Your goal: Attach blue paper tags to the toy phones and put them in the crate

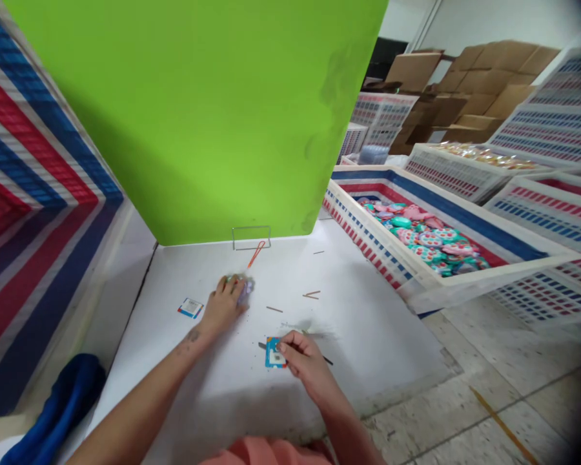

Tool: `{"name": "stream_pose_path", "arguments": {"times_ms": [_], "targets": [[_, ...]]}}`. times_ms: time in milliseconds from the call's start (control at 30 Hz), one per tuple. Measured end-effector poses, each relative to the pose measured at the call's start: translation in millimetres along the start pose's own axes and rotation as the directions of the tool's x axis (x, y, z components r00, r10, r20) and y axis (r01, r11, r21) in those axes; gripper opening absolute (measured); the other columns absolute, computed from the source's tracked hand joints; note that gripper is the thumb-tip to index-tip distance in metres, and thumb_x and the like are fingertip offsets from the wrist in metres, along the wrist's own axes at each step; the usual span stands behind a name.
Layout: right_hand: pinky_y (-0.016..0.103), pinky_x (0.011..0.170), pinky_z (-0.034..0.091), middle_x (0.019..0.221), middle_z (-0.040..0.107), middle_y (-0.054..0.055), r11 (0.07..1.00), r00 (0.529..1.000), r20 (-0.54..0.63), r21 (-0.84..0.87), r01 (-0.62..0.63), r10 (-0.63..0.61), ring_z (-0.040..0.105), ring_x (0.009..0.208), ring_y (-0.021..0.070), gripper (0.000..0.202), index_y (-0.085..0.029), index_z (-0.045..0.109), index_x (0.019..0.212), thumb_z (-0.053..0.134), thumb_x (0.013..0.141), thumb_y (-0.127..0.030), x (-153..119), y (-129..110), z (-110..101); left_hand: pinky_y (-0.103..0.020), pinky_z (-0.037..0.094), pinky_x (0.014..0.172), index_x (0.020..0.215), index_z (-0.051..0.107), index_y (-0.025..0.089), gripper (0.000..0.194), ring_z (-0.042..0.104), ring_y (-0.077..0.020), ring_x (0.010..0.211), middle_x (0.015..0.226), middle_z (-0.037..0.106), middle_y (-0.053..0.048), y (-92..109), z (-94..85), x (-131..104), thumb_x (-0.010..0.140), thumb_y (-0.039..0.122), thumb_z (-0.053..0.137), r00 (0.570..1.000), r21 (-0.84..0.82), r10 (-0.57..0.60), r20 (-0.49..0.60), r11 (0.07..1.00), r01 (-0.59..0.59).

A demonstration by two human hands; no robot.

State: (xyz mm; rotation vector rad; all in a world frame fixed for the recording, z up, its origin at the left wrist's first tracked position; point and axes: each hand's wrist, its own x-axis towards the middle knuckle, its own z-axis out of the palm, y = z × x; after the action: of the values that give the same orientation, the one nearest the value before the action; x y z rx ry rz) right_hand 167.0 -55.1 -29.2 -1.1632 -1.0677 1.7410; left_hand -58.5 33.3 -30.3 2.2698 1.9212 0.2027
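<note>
My left hand (226,302) reaches forward with its fingers curled over a small purple-and-green item (244,292), mostly hidden and blurred. An orange cord loop (256,253) lies just beyond those fingers. Closer to me, my right hand (303,358) pinches a small blue printed card (274,354) with a pale panel. A thin dark tool (328,360) shows on both sides of this hand, and I cannot tell whether it is held or lies beneath. To the left of my left hand rests another card (190,307), white with a blue and red edge.
A thin wire frame (250,237) stands against the green panel (223,116). Several brown slivers (274,309) lie on the white tabletop (368,336). At right, a crate (392,284) holds many pink and green pieces (426,236). Blue cloth (58,407) hangs at lower left.
</note>
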Motion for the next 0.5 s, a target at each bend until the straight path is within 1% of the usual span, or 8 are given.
{"name": "stream_pose_path", "arguments": {"times_ms": [67, 133, 200, 233, 300, 400, 433, 500], "targets": [[0.019, 0.039, 0.014, 0.050, 0.046, -0.007, 1.000, 1.000, -0.009, 0.006, -0.007, 0.007, 0.022, 0.039, 0.0035, 0.033, -0.016, 0.053, 0.073, 0.066, 0.072, -0.046, 0.5, 2.1, 1.9, -0.045, 0.039, 0.095, 0.139, 0.033, 0.025, 0.064, 0.025, -0.0325, 0.132, 0.145, 0.035, -0.009, 16.4, 7.4, -40.4, 0.080, 0.028, 0.059, 0.998, 0.045, 0.024, -0.055, 0.999, -0.021], [0.019, 0.039, 0.015, 0.051, 0.047, -0.007, 1.000, 1.000, 0.009, 0.009, -0.012, 0.012, 0.023, 0.040, 0.0038, 0.033, -0.016, 0.053, 0.073, 0.067, 0.072, -0.046, -0.4, 4.4, 4.7, -0.047, 0.038, 0.094, 0.136, 0.038, 0.026, 0.061, 0.031, -0.0341, 0.127, 0.141, 0.041, -0.010, 29.1, 8.4, -75.4, 0.079, 0.028, 0.061, 0.996, 0.072, 0.012, -0.092, 0.997, -0.006], [0.019, 0.040, 0.016, 0.053, 0.048, -0.006, 1.000, 0.999, 0.037, 0.001, -0.015, 0.015, 0.025, 0.041, 0.0042, 0.032, -0.016, 0.053, 0.072, 0.066, 0.073, -0.046, -2.3, 7.5, 7.2, -0.048, 0.037, 0.093, 0.134, 0.043, 0.025, 0.058, 0.037, -0.0346, 0.121, 0.135, 0.046, -0.010, 34.8, 4.5, -100.5, 0.079, 0.033, 0.062, 0.994, 0.050, 0.023, -0.107, 0.999, -0.018], [0.019, 0.040, 0.017, 0.054, 0.048, -0.006, 1.000, 0.998, 0.052, -0.007, -0.017, 0.018, 0.025, 0.042, 0.0044, 0.032, -0.016, 0.053, 0.072, 0.065, 0.073, -0.046, -3.4, 9.3, 7.9, -0.048, 0.038, 0.092, 0.133, 0.044, 0.024, 0.056, 0.040, -0.0338, 0.118, 0.132, 0.050, -0.011, 34.6, 1.6, -108.6, 0.080, 0.037, 0.060, 0.993, 0.017, 0.031, -0.110, 0.999, -0.030], [0.019, 0.041, 0.018, 0.055, 0.048, -0.006, 0.999, 0.997, 0.076, -0.022, -0.023, 0.025, 0.026, 0.042, 0.0047, 0.031, -0.016, 0.054, 0.072, 0.065, 0.074, -0.046, -5.6, 12.6, 8.5, -0.044, 0.040, 0.089, 0.129, 0.049, 0.021, 0.050, 0.047, -0.0301, 0.109, 0.121, 0.057, -0.012, 29.2, -4.4, -116.0, 0.084, 0.042, 0.054, 0.993, -0.082, 0.032, -0.118, 0.996, -0.041], [0.019, 0.041, 0.018, 0.053, 0.045, -0.007, 0.998, 0.994, 0.097, -0.048, -0.046, 0.051, 0.027, 0.043, 0.0052, 0.031, -0.017, 0.054, 0.072, 0.066, 0.073, -0.045, -9.4, 14.5, 8.8, -0.037, 0.042, 0.086, 0.112, 0.061, 0.016, 0.033, 0.052, -0.0249, 0.096, 0.105, 0.062, -0.012, 15.7, -10.9, -108.6, 0.091, 0.032, 0.042, 0.993, -0.190, -0.033, -0.112, 0.982, 0.012], [0.019, 0.042, 0.019, 0.052, 0.044, -0.007, 0.997, 0.993, 0.105, -0.060, -0.051, 0.057, 0.028, 0.043, 0.0055, 0.030, -0.017, 0.054, 0.072, 0.066, 0.073, -0.045, -10.8, 14.0, 9.2, -0.036, 0.042, 0.086, 0.105, 0.063, 0.015, 0.031, 0.053, -0.0241, 0.094, 0.102, 0.063, -0.013, 12.0, -12.3, -103.0, 0.091, 0.028, 0.038, 0.995, -0.193, -0.054, -0.080, 0.981, 0.038], [0.019, 0.043, 0.021, 0.053, 0.045, -0.006, 0.996, 0.990, 0.128, -0.083, -0.041, 0.051, 0.031, 0.045, 0.0061, 0.029, -0.017, 0.054, 0.070, 0.066, 0.074, -0.043, -14.1, 12.1, 10.9, -0.034, 0.041, 0.085, 0.095, 0.066, 0.015, 0.033, 0.055, -0.0231, 0.091, 0.096, 0.065, -0.012, 8.2, -14.3, -89.9, 0.091, 0.024, 0.035, 0.997, -0.168, -0.065, 0.044, 0.983, 0.071]]}}
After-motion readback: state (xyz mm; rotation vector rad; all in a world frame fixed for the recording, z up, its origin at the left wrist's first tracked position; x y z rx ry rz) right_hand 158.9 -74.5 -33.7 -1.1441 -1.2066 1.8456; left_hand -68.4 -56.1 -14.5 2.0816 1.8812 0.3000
